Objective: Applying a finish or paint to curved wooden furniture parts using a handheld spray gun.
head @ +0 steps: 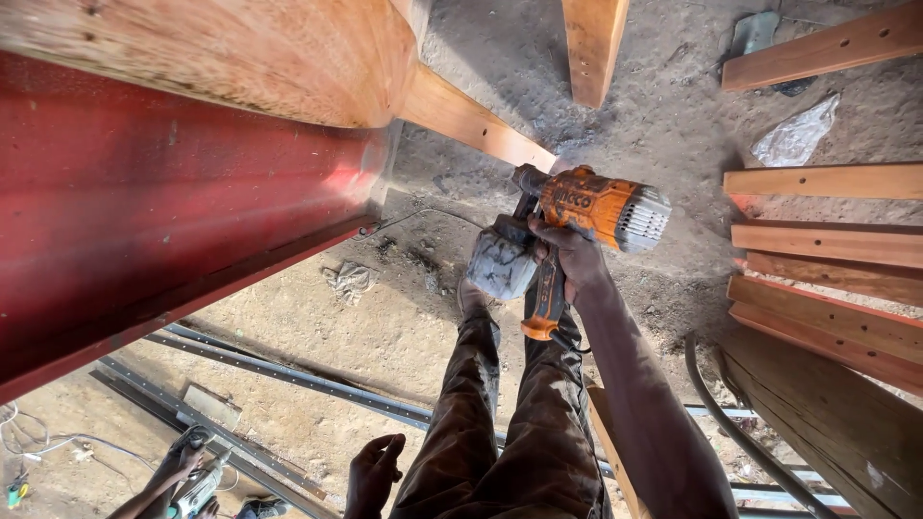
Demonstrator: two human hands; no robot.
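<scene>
Right hand: my right hand (565, 252) is wrapped tight around the grip of the orange power drill (586, 207), arm stretched out in front of me.
Left hand: my left hand (373, 473) hangs low beside my left thigh, fingers loosely curled and holding nothing.
Drill: it lies level in my grip, nose aimed left at the end of a slanting wooden beam (476, 120); the tip sits just at the beam, though I cannot tell if it touches. Its orange handle points down toward my legs, with a dark cord leaving the bottom.
Grey lump: a grey, mottled block (500, 261) sits just left of my right hand, under the drill's nose; I cannot tell what it is.
Overhead work: a large curved timber piece (231, 48) fills the top left, with a red painted panel (163, 202) under it, and the beam runs out from where they meet.
Ground: sandy dirt floor (385, 327) far beneath me, with long metal rails (288, 375) lying across it and a crumpled rag (351, 279).
Right side: wooden planks (827, 240) stacked in steps, a dark hose (740, 432) curving beside them.
Other person: at bottom left, someone else's hands (183, 466) hold a tool (200, 490) near the rails, well apart from me.
</scene>
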